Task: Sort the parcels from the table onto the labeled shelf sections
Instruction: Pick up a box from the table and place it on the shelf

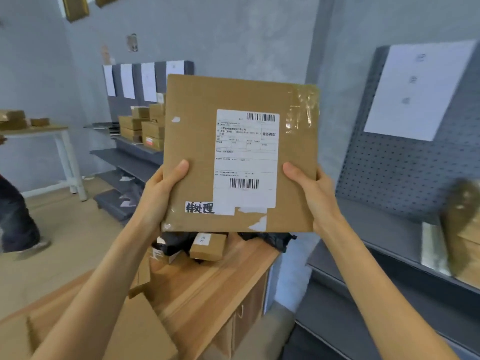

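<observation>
a flat cardboard parcel (241, 152) is held upright in front of the camera, raised above the wooden tabletop (207, 287). the left hand (161, 188) grips its lower left edge, thumb across the front face, and the right hand (309, 188) grips its lower right edge the same way; the fingers behind are hidden. a white shipping label (246, 157) with two barcodes is stuck on the front, and a small handwritten sticker (199, 207) sits at its lower left corner. clear tape (302, 110) crosses the top right corner. below the parcel, on the tabletop, lie a small cardboard box (207, 246) and black plastic mailers (267, 239). to the right, near, stands a grey pegboard shelf (389, 229) with a paper sign (418, 92) and a blurred parcel (462, 229). to the far left, another grey shelf (130, 157) holds stacked cardboard boxes (145, 126) under paper signs.
</observation>
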